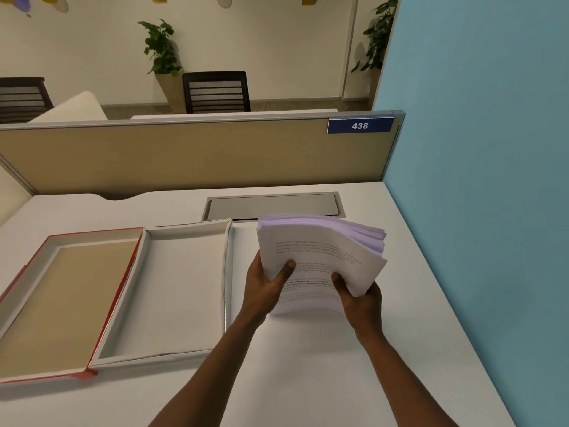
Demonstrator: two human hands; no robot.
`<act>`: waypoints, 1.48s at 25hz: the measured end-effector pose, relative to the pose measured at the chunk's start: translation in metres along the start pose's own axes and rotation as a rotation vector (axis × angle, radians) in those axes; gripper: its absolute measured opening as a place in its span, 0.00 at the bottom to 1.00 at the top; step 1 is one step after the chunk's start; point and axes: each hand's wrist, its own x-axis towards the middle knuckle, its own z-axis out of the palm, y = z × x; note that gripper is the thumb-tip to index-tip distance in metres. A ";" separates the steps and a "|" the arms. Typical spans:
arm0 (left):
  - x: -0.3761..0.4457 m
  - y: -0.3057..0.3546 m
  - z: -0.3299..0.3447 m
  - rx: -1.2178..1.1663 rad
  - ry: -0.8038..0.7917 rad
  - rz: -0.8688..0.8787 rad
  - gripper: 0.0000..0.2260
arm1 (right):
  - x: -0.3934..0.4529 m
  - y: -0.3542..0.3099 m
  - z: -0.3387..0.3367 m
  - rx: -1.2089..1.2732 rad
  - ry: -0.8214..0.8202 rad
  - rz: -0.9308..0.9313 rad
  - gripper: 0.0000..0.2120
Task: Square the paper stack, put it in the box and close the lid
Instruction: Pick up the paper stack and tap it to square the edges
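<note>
White desk (308, 365): bare laminate under both hands.
Paper stack (320, 257): printed sheets, held between both hands above the desk; top edges fanned and uneven, bowing toward the right.
Left hand (266, 288): closed on the stack's left edge, thumb on the top sheet.
Right hand (358, 298): closed on the stack's lower right corner, thumb on top.
Box (172, 288): grey tray, empty, just left of the left hand.
Lid (58, 303): red-edged, lying open, further left, joined to the tray.
</note>
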 end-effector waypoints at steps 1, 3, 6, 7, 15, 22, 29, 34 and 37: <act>0.003 0.004 -0.002 0.016 -0.012 0.010 0.29 | 0.001 -0.001 0.001 0.002 0.002 0.009 0.23; 0.008 0.010 -0.005 0.044 -0.023 0.032 0.28 | 0.005 -0.006 0.001 -0.022 0.000 0.006 0.25; 0.008 0.010 -0.008 0.029 0.000 0.015 0.25 | 0.014 -0.011 -0.003 -0.034 -0.013 -0.035 0.32; 0.007 0.008 -0.008 0.021 -0.001 0.003 0.25 | 0.016 -0.011 -0.004 -0.045 -0.022 -0.042 0.33; -0.001 -0.010 -0.007 0.065 -0.044 -0.036 0.25 | 0.007 0.028 -0.016 -0.180 -0.085 0.077 0.30; 0.000 -0.005 -0.010 0.039 -0.057 -0.008 0.30 | 0.011 0.013 -0.021 -0.134 -0.097 -0.002 0.33; 0.002 -0.009 -0.006 -0.007 -0.036 -0.052 0.24 | 0.019 0.019 -0.018 -0.133 -0.174 0.085 0.25; 0.002 -0.008 -0.006 -0.019 -0.028 -0.051 0.23 | 0.017 0.039 -0.033 -0.411 -0.303 0.119 0.18; 0.004 -0.006 -0.005 -0.046 -0.028 -0.053 0.22 | 0.025 0.036 -0.037 -0.643 -0.331 0.061 0.21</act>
